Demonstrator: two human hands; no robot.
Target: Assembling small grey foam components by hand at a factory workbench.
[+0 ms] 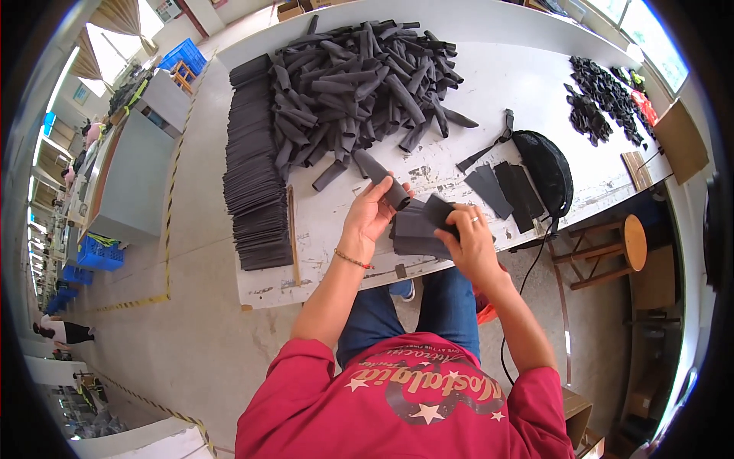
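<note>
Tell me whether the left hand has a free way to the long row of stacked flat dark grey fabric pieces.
Probably yes: bare table lies between the left hand and the row of stacked flat dark grey fabric pieces, but the hand holds a rolled dark grey fabric tube.

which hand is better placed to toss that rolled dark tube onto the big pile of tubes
Left, probably. The left hand already grips the rolled tube, on the side toward the pile of tubes. The right hand is busy pinching flat dark pieces.
</note>
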